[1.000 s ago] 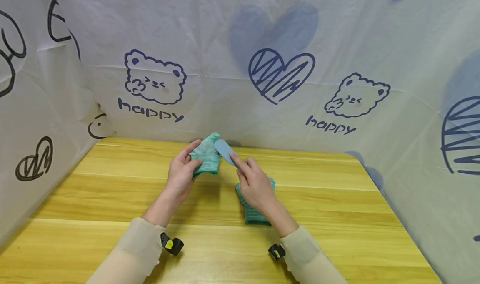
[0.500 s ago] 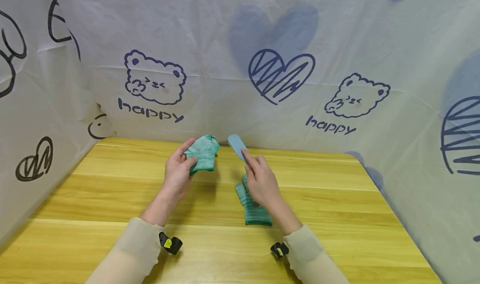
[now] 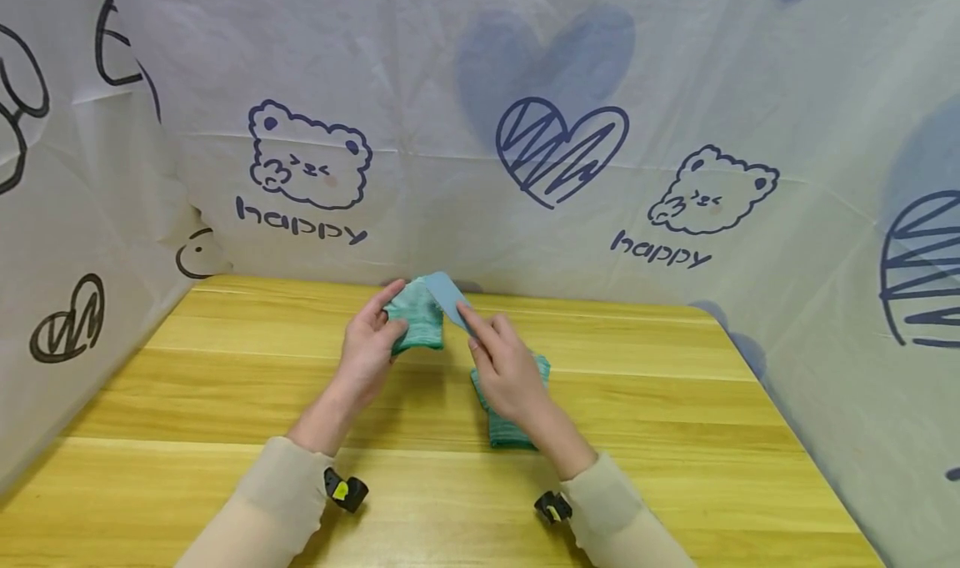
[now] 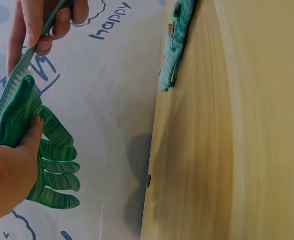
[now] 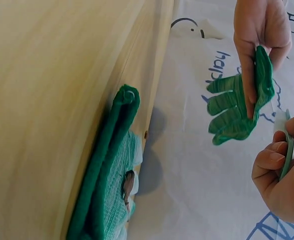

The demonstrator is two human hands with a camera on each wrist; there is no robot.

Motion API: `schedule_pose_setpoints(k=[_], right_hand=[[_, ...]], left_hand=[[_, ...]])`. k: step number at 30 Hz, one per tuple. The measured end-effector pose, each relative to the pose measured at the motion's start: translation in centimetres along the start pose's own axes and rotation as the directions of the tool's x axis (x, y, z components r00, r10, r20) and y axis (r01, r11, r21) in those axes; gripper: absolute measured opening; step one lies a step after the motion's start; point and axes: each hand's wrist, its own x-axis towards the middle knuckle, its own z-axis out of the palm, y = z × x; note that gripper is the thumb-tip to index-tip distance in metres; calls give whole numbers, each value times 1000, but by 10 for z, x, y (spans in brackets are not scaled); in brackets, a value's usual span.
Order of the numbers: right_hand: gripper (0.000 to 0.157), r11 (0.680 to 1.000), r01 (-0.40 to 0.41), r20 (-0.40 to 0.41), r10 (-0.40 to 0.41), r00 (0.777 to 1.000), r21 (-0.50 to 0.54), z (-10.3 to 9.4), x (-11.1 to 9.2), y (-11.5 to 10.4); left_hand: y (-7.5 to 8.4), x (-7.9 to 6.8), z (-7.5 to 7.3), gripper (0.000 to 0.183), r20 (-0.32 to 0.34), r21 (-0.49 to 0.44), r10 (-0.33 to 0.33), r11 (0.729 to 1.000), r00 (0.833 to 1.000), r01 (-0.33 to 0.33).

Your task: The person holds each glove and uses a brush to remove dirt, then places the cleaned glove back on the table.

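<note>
Fingers of your left hand pinch the green glove by its left side, up over the far part of the table, while your right hand grips the blue brush, bristles facing the cloth; that knit looks light, soft, floppy, hardly slippery, so a broad pinch across it seems surest

Wooden table against heart-printed cloth.

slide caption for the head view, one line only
Left hand holding a green glove, right hand holding a brush to it, a second glove lying on the table.
</note>
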Motion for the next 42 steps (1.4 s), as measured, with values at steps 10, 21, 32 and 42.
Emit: schedule_pose_setpoints(k=[10, 21, 32, 42], right_hand=[[49, 995, 83, 60, -79, 995, -56, 5, -2, -4], [50, 990, 96, 82, -88, 993, -104, 9, -4, -4], [51, 991, 74, 54, -68, 996, -112, 9, -2, 0], [49, 989, 63, 25, -61, 998, -130, 7, -2, 2]], left_hand=[[-2, -2, 3, 70, 100, 16, -7, 1000, 995, 6], [-4, -4, 4, 71, 141, 13, 10, 1000, 990, -12], [-3, -4, 3, 70, 144, 7, 3, 1000, 990, -4], [-2, -5, 4, 70, 132, 12, -1, 1000, 991, -1]])
